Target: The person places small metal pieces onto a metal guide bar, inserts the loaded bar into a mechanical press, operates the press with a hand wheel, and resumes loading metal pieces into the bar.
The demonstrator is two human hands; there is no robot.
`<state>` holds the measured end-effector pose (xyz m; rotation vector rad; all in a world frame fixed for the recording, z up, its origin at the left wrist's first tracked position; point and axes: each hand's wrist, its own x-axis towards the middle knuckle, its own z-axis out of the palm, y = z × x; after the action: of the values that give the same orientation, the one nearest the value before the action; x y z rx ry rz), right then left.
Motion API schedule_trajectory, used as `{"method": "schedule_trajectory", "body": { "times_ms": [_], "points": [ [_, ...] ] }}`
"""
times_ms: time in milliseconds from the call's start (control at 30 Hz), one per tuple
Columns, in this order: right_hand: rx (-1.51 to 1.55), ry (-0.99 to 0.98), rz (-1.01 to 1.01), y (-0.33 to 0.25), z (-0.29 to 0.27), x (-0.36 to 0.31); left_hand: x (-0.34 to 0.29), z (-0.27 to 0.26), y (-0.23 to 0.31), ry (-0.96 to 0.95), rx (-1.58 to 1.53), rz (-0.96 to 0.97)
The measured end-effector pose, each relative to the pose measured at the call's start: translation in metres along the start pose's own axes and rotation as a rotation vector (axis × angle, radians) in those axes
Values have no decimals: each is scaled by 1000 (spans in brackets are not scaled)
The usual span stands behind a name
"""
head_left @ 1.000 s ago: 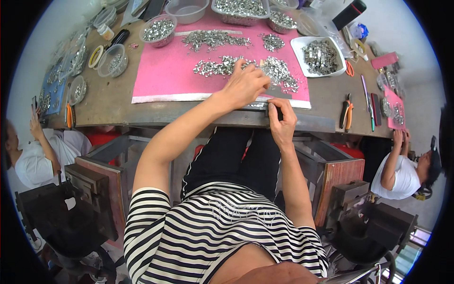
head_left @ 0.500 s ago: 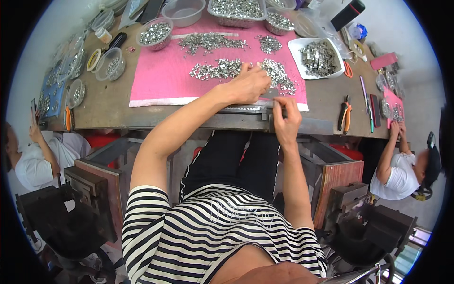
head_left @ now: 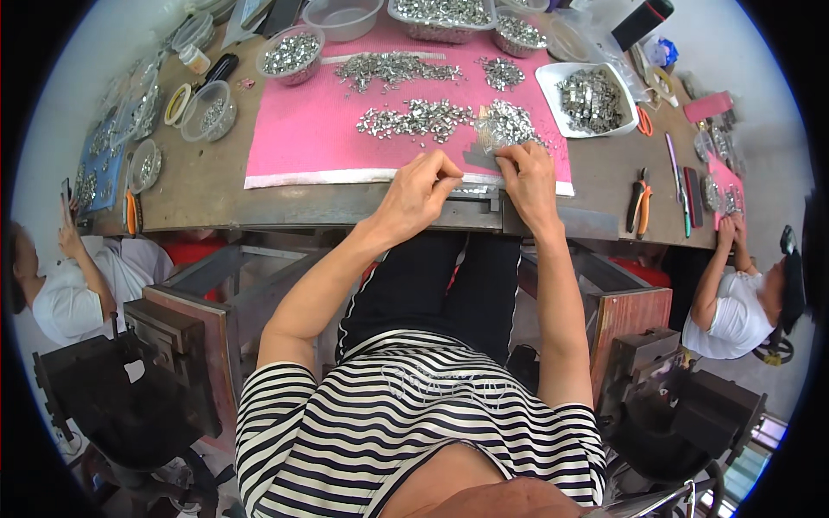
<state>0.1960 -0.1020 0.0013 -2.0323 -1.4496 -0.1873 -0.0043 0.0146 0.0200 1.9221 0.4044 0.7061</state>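
Note:
My left hand (head_left: 416,192) is at the front edge of the pink mat, thumb and forefinger closed together; whatever they hold is too small to see. My right hand (head_left: 530,180) is pinched by the near side of a silvery pile (head_left: 509,123), and its fingertips hide what is between them. A small dark grey plate (head_left: 477,160) lies on the mat between the hands. Just below it, along the table edge, runs a metal bar fixture (head_left: 471,205) with a row of small shiny pieces on it. Another heap of silvery metal pieces (head_left: 419,119) lies beyond my left hand.
A white tray (head_left: 547,95) of metal parts and orange-handled pliers (head_left: 640,204) are on the right. Clear tubs (head_left: 290,57) of pieces line the back. Co-workers sit at left (head_left: 69,298) and right (head_left: 734,311), one handling parts on a pink mat.
My left hand has drawn back from the right-hand pile toward the left and the table edge. My right hand has moved up toward that pile. The whole view has shifted slightly.

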Motion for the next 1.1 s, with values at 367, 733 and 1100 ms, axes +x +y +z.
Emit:
{"method": "schedule_trajectory", "body": {
  "times_ms": [367,733,1100],
  "points": [
    [31,-38,-18,-3,-7,6,-1,14,-8,-47,202,163],
    [238,17,38,5,-5,0,-1,17,-9,-32,248,215],
    [19,-22,-137,-5,10,20,-1,16,-8,-41,225,181]
  ]
}}
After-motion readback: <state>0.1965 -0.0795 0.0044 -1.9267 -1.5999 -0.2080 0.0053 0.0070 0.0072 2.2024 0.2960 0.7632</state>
